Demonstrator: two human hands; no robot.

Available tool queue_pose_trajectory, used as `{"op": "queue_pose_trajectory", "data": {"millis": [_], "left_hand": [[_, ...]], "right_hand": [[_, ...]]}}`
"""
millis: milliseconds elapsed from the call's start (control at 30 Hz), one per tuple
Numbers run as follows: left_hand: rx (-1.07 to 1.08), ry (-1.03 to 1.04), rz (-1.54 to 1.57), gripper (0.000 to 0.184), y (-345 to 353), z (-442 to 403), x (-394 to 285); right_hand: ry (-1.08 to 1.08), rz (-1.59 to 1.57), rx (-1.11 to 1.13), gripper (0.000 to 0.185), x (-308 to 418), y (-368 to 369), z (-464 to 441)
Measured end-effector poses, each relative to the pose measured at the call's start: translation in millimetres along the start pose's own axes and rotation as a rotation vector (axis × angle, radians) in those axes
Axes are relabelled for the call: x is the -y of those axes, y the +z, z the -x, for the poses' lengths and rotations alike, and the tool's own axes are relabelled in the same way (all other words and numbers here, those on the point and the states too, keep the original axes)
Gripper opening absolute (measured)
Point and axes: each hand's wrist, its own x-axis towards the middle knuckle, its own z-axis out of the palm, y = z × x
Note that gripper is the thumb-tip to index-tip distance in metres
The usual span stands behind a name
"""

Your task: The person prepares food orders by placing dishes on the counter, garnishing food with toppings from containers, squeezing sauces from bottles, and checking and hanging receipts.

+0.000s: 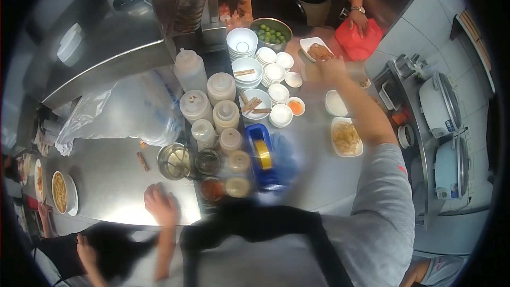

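My right arm reaches forward over the steel counter. My right hand grips the near edge of a white dish of brown food; its fingertips are partly hidden. Below that forearm are a small white bowl and a white dish of yellowish food. My left hand rests at the counter's front edge with fingers loosely apart and nothing visible in it, near a metal container with utensils.
Squeeze bottles, sauce jars, stacked white bowls and a blue tray line the middle. A pot of green fruit is behind. Across the counter, another person's hand touches a red bag. A co-worker's hand is lower left.
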Motion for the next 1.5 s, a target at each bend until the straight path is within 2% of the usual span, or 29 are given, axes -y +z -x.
{"op": "queue_pose_trajectory", "data": {"millis": [100,200,400,900,1000,1100,1200,1300,1367,1467,1500], "left_hand": [[0.019,-0.006,0.013,0.048,1.4,-0.2,4.8],[0.009,0.004,0.012,0.046,-2.0,-0.9,-0.1],[-0.005,0.02,0.006,0.046,-0.8,-0.1,1.4],[0.0,-0.009,-0.013,0.045,-1.8,0.0,-0.3],[-0.001,-0.002,-0.003,0.045,-0.5,0.3,1.3],[-0.009,0.004,0.01,0.044,-0.2,0.8,3.5],[-0.048,0.081,0.127,0.044,3.4,4.3,11.8],[-0.052,0.098,0.114,0.042,-0.9,1.8,7.2],[-0.023,0.085,0.109,0.042,1.2,7.1,10.2],[-0.039,0.072,0.097,0.04,0.7,6.5,14.7],[-0.054,0.069,0.091,0.039,-2.7,5.8,12.3]], "right_hand": [[-0.007,0.045,0.013,0.024,11.0,17.1,-4.2],[-0.012,0.077,0.104,0.026,15.6,20.6,-8.1],[-0.027,0.128,0.129,0.024,21.5,6.5,-7.2],[0.005,0.115,0.097,0.018,17.6,17.9,-20.1],[0.084,0.027,0.261,0.028,15.7,7.8,-13.3],[0.181,-0.371,0.282,0.049,-4.3,11.6,13.2],[0.219,-1.063,0.113,0.077,-34.1,77.7,19.4],[0.276,-1.828,-0.043,0.077,-10.8,-12.2,45.2],[0.248,-2.104,-0.25,0.077,12.1,-61.9,38.7],[-0.007,-2.463,-0.616,0.069,57.1,-114.8,-0.7],[-0.146,-2.475,-0.63,0.068,74.7,-134.6,-13.0]]}}
